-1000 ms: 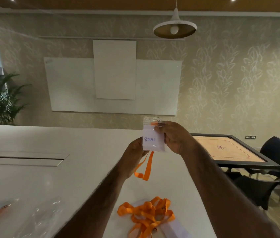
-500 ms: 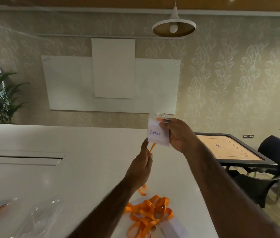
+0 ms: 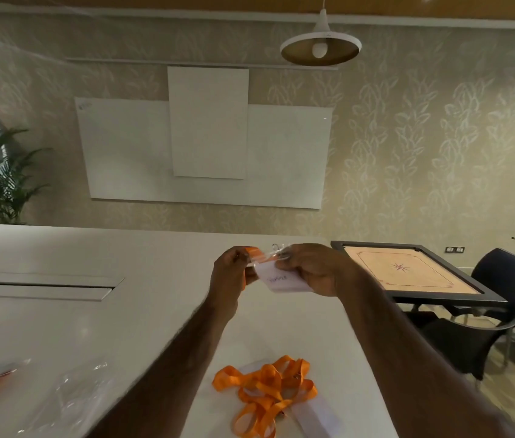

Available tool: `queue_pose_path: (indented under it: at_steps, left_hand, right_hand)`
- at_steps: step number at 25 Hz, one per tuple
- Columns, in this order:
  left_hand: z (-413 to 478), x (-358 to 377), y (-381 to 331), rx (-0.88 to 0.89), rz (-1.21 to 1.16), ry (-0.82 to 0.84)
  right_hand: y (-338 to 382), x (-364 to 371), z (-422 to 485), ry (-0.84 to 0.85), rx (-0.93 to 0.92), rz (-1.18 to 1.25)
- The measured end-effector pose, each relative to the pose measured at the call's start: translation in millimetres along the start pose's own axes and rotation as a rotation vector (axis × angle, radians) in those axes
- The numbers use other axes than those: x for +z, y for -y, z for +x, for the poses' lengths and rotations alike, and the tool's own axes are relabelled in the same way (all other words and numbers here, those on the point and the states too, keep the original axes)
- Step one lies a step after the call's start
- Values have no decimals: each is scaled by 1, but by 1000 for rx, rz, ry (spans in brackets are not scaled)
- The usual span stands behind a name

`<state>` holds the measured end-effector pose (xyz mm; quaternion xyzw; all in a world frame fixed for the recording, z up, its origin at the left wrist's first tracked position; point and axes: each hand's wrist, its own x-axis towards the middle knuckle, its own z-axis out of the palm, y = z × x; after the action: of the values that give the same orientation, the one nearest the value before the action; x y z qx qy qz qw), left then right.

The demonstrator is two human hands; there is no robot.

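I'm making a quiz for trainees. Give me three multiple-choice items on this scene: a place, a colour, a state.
1. Where does the lanyard pile lie? A on the floor; B on the white table; C on a chair.
2. What colour is the strap in the left hand? A blue; B orange; C green.
3. How is the badge? A flat on the table; B held up between both hands; C hanging from the lamp.
B: it rests on the tabletop. B: the strap is orange, like the pile. B: left hand and right hand hold it above the table.
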<state>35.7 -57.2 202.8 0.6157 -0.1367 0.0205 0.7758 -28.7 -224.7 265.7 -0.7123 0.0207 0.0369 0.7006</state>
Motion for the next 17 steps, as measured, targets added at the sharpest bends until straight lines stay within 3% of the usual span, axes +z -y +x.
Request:
queue_pose_path:
  at_steps: [6, 9, 12, 17]
  left_hand:
    - [-3, 2, -13, 33, -3, -62]
    - [-9, 6, -16, 28, -58, -69]
    - [-12, 14, -12, -10, 35, -11]
    - [-13, 15, -11, 77, 54, 226]
  right_hand:
    - [0, 4, 2, 64, 90, -159]
    - [-1, 5, 4, 63, 11, -56]
    - [-1, 7, 11, -49, -145, 73]
    - [-2, 7, 15, -155, -194, 192]
